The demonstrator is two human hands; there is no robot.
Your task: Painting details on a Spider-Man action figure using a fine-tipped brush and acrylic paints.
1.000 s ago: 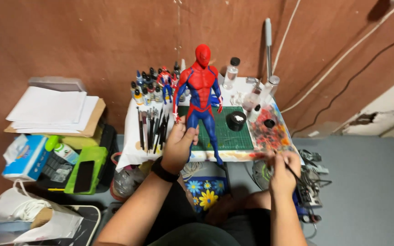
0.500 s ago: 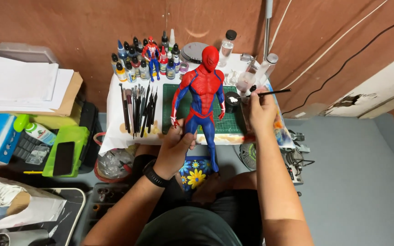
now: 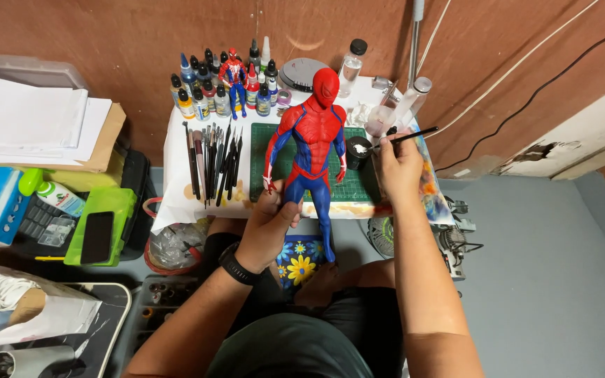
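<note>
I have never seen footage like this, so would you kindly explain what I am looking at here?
There is no machine: a person wears a camera on the head, looking down at their own two bare hands. The left hand grips a red and blue action figure by one leg, upright above a small white table. The right hand holds a thin paintbrush with its tip at a small black pot. On the table lie a green cutting mat, a row of brushes, paint bottles and a smaller figure.

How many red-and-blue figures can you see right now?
2. The large figure is held upright by the left hand over the green mat; the small figure stands among the paint bottles at the table's back.
</note>
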